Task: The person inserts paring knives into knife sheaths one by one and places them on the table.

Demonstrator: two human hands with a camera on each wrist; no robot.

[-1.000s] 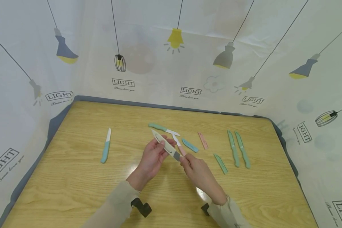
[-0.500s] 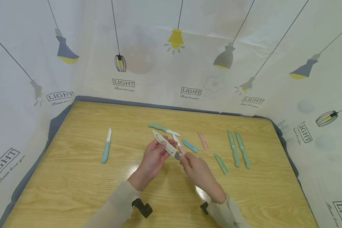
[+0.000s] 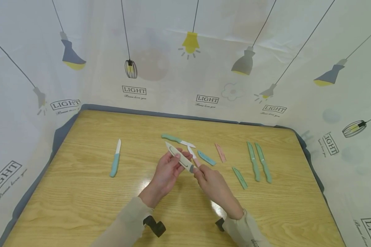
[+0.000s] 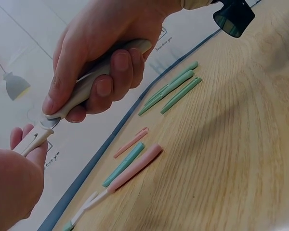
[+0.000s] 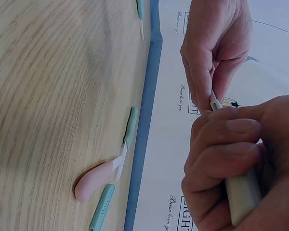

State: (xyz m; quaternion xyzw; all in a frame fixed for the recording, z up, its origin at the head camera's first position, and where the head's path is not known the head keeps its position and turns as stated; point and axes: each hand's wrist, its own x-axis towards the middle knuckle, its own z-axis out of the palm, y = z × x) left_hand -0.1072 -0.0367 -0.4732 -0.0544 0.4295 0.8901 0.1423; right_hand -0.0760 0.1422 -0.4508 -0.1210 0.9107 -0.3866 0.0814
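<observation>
My left hand [image 3: 164,173] pinches a cream blade sheath [image 3: 183,160], thumb on its slotted face. With curled fingers, my right hand [image 3: 215,184] grips the cream handle [image 4: 89,86] of a knife. Most of the knife's blade is hidden inside the sheath; a short grey strip of blade [image 4: 50,122] shows between sheath and handle in the left wrist view. Both hands are above the table. Beyond them lie a pink-handled knife [image 4: 135,168], a green-handled knife [image 3: 170,138] and a blue sheath [image 3: 206,157].
A blue-handled knife [image 3: 115,163] lies bare on the left of the wooden table [image 3: 80,206]. To the right are a pink sheath [image 3: 220,152], a green sheath [image 3: 239,178] and two sheathed green knives [image 3: 253,161]. Printed cloth [image 3: 173,82] hangs behind the table's edge.
The strip of blade between the sheath and the handle has become shorter as my right hand moved slightly up and left toward the sheath. My left hand has barely moved.
</observation>
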